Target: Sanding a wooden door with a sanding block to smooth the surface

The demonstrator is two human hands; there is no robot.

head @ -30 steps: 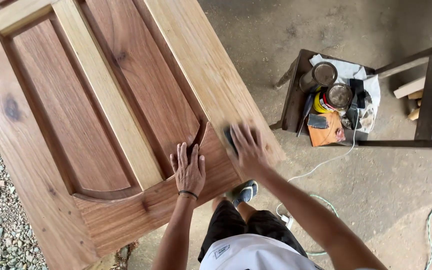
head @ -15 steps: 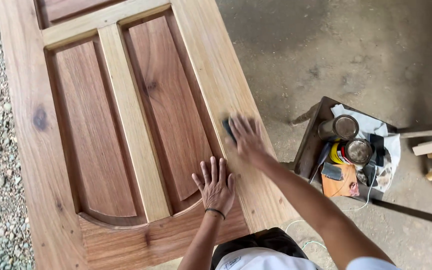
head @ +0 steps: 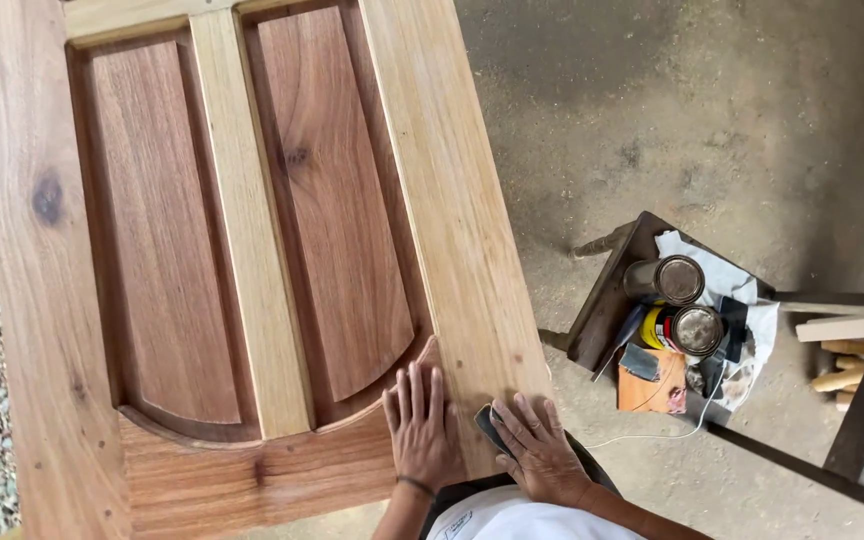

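A large panelled wooden door [head: 252, 250] lies flat below me, with two raised reddish panels and paler rails. My left hand [head: 420, 425] rests flat, fingers spread, on the door's lower right corner beside the curved panel edge. My right hand [head: 537, 448] presses a small dark sanding pad [head: 492, 428] against the pale right stile, close to the door's near edge. The two hands lie side by side, almost touching.
To the right stands a small dark wooden stool [head: 607, 300] carrying two round tins [head: 680, 280], a white cloth, a yellow container and an orange pad. Timber pieces [head: 852, 350] lie at the far right. A thin cord [head: 652, 430] runs over the concrete floor. Gravel borders the left.
My right hand has slid the pad down the right stile toward me. The left hand stays flat beside it. My view has turned, so the door looks straighter and closer.
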